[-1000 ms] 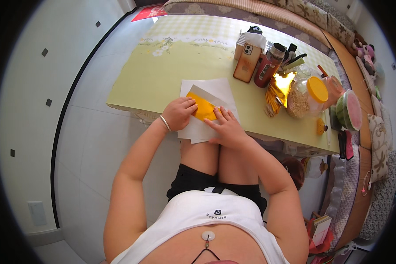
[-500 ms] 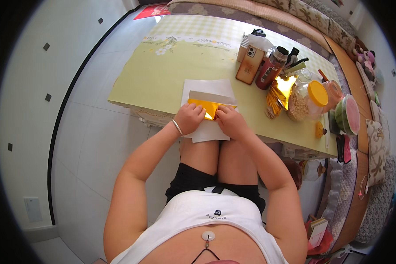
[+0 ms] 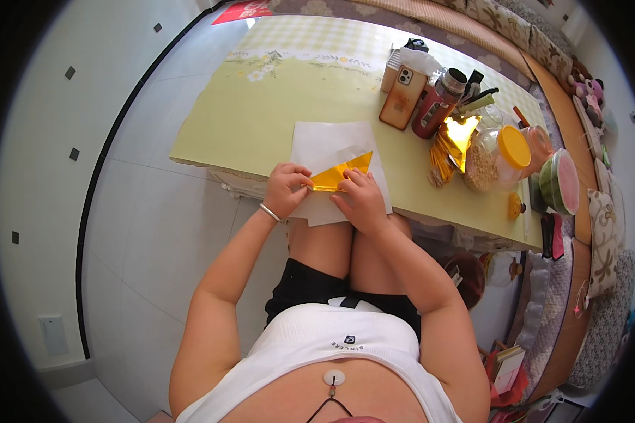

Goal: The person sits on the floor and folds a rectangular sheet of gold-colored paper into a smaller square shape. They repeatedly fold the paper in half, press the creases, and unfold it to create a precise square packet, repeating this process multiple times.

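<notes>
Sitting at the table [image 3: 261,120], working over a white sheet [image 3: 331,141] at its near edge. Pressing down on gold paper [image 3: 340,173], folded into a triangle and lying on that sheet. Left hand [image 3: 286,189] curling, fingertips pinching the paper's left corner. Right hand [image 3: 360,201] lying flatter, fingers pinning the lower edge. Phone [image 3: 403,97], flask [image 3: 437,106] and lidded jar [image 3: 497,156] standing well apart, to the right.
</notes>
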